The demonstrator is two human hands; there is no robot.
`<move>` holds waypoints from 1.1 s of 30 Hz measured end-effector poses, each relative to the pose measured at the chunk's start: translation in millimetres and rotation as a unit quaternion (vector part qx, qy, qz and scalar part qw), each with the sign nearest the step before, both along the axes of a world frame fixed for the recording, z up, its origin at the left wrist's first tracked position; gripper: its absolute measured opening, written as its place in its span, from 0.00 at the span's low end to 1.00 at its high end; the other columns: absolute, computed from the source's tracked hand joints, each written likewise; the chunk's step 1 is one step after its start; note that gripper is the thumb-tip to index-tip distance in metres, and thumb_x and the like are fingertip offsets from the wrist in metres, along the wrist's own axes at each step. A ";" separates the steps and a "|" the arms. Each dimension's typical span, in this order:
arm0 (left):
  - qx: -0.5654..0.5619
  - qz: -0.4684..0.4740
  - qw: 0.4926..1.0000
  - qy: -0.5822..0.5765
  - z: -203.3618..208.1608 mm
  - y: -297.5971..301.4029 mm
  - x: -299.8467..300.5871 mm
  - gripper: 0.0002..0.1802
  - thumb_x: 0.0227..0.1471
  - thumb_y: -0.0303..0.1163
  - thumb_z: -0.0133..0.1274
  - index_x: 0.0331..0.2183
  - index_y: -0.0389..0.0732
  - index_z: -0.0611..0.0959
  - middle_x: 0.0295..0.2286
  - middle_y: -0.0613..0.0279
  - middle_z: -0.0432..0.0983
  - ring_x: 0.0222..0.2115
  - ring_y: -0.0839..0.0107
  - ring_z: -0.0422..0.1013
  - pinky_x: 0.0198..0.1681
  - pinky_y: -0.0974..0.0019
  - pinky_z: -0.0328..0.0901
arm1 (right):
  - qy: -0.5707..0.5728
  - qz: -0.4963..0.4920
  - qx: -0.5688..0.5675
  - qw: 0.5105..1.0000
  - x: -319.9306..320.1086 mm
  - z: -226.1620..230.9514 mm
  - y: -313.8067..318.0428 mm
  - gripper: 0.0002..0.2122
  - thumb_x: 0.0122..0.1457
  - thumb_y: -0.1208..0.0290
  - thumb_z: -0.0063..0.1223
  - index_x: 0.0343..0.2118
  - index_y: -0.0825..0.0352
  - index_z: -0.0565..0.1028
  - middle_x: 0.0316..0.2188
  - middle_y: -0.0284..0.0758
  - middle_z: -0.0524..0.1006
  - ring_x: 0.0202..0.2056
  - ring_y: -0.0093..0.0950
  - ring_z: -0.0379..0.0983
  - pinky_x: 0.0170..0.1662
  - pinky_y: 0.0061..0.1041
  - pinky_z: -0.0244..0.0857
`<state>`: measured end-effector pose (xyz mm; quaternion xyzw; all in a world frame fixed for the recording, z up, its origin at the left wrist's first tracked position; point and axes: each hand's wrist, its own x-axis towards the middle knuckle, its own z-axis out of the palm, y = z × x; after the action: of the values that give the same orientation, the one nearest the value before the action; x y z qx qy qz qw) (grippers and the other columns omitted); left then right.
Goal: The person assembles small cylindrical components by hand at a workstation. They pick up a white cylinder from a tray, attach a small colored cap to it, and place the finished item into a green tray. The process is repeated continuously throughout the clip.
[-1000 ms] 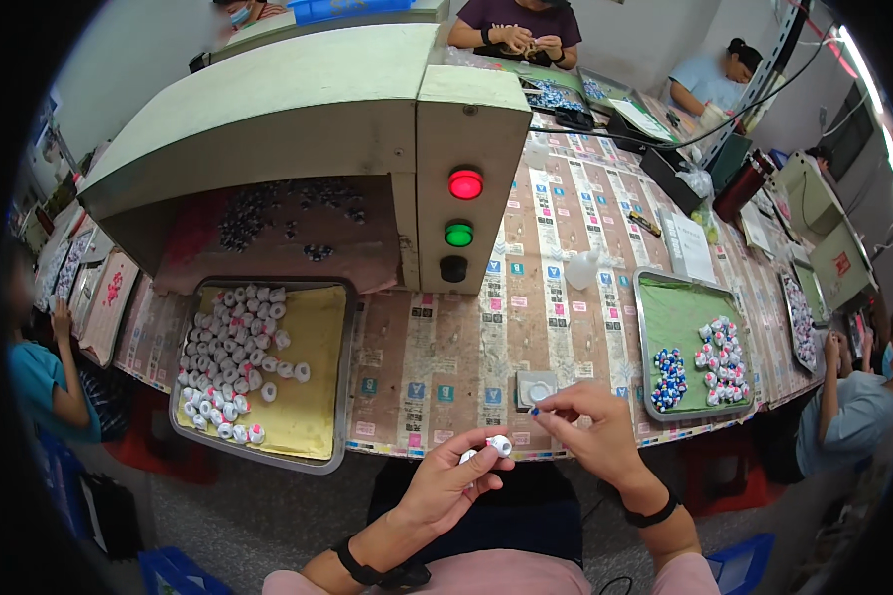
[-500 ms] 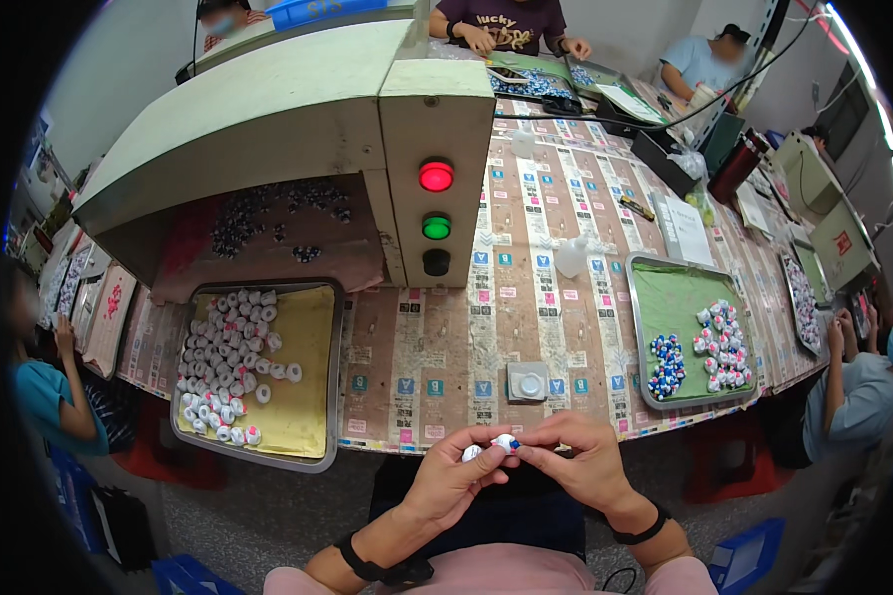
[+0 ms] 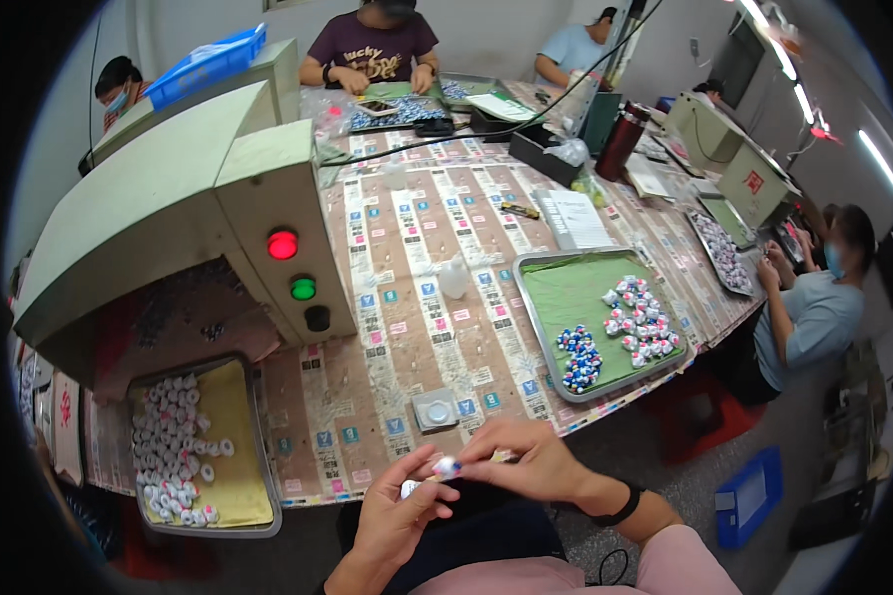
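Just off the near table edge my two hands meet over a small white rounded plastic piece [image 3: 446,467] with blue on its right side. My left hand [image 3: 392,511] grips it between thumb and fingers. A second white piece [image 3: 410,488] sits within the same hand, partly hidden by the fingers. My right hand [image 3: 531,461] is closed, fingertips pinched at the blue side; what they hold there is blurred. Something small and yellowish [image 3: 506,455] shows by its fingers. Beyond the hands, a small grey square block [image 3: 435,409] with a round white top lies on the table.
Left stands a tray [image 3: 271,491] of white ring-like pieces, beside a cream machine housing [image 3: 278,198] with red and green lights. A green-lined tray [image 3: 531,317] at right holds blue-and-white and pink-and-white pieces. A small translucent bottle [image 3: 453,279] stands mid-table. Other people sit around the table.
The view has swung to the right, so the trays and machine appear further left. My hands stay together at the white piece; my left hand's fingers look more spread.
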<state>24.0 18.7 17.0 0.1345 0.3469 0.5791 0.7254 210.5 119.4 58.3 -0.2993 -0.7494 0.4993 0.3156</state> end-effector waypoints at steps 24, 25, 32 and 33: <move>-0.027 0.048 0.996 -0.070 -25.9 -30.7 -35.7 0.13 0.55 0.28 0.53 0.43 0.38 0.76 0.34 0.55 0.73 0.28 0.71 0.70 0.29 0.71 0.68 | -0.308 -0.334 0.226 0.862 114.5 -28.0 80.5 0.07 0.47 0.75 0.58 0.30 0.68 0.77 0.29 0.40 0.75 0.31 0.38 0.72 0.37 0.33 0.65; -0.029 0.054 0.996 -0.072 -25.5 -31.9 -36.4 0.13 0.54 0.28 0.53 0.43 0.38 0.76 0.34 0.55 0.73 0.28 0.71 0.70 0.30 0.71 0.68 | -0.336 -0.332 0.213 0.855 113.9 -30.1 82.4 0.07 0.46 0.75 0.58 0.30 0.68 0.77 0.28 0.40 0.75 0.32 0.39 0.72 0.37 0.34 0.65; -0.035 0.067 0.995 -0.071 -27.8 -38.4 -41.2 0.17 0.55 0.28 0.52 0.47 0.37 0.75 0.37 0.54 0.73 0.31 0.70 0.71 0.31 0.70 0.69 | -0.354 -0.311 0.168 0.866 111.0 -38.0 95.4 0.09 0.45 0.75 0.58 0.31 0.69 0.77 0.28 0.42 0.77 0.31 0.37 0.74 0.35 0.33 0.67; -0.034 0.067 0.994 -0.075 -29.5 -39.0 -41.6 0.18 0.55 0.28 0.52 0.48 0.36 0.74 0.37 0.54 0.73 0.31 0.70 0.71 0.31 0.70 0.70 | -0.326 -0.311 0.159 0.879 109.2 -38.3 95.3 0.08 0.46 0.76 0.58 0.32 0.69 0.78 0.28 0.40 0.77 0.30 0.34 0.74 0.34 0.31 0.67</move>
<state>-17.7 -20.3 -12.5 0.0426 0.3191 0.6228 0.7131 319.8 214.7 20.0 -0.6083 -0.7476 0.1244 0.2358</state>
